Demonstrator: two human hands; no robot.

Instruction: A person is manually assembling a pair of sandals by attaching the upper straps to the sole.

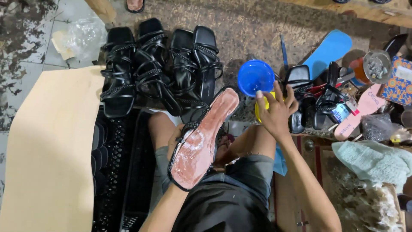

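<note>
Pinkish-red sandal sole [204,137], blue bowl [255,77], yellow tin [260,107], black sandals [161,64]

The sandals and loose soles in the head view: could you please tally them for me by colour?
Black strappy sandals lined up on the floor: 4
Sandal held sole-up in the left hand: 1
Blue insole: 1
Pink insole: 1
Total: 7
More black sandals lie in the clutter beyond the right hand; their number cannot be told.

Soft, even overhead light, fairly bright, with only weak shadows. Glare sits on the blue bowl [256,77] and glossy black sandals [161,64]. Edges bend slightly outward; focus stays mostly sharp.
</note>
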